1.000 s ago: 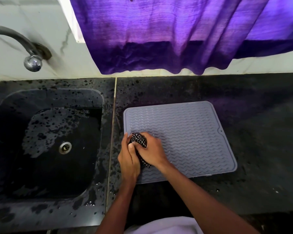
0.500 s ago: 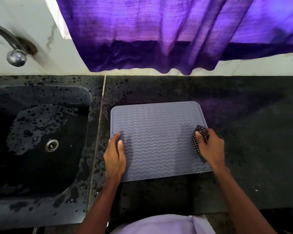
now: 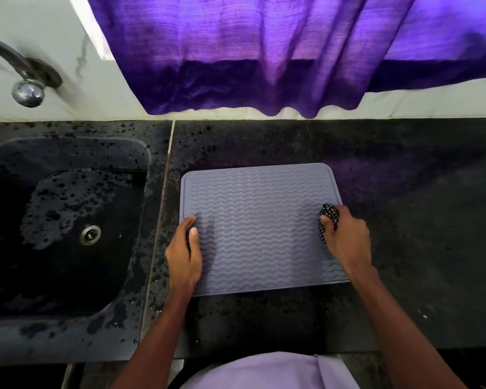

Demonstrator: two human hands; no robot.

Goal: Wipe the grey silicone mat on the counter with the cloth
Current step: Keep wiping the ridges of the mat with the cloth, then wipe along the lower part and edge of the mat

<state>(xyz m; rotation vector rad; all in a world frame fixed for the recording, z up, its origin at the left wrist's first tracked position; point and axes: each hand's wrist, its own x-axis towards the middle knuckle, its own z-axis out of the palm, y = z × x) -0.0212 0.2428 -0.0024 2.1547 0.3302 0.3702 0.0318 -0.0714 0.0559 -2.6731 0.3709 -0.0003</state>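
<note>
On the dark bench, the left hand (image 3: 183,255) presses flat, fingers straight, steadying the grey mat (image 3: 260,228) while the right hand (image 3: 345,238) clamps the balled cloth (image 3: 327,220) at its right edge.

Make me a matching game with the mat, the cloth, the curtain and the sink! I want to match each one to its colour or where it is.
Things:
1. mat
2. cloth
3. curtain
4. sink

Matches:
A. purple, hanging at the back
B. spotted, bunched in the right hand
C. black, on the far left
D. grey and wavy, pressed by the left hand

Pairs: 1-D, 2-B, 3-A, 4-C
</note>
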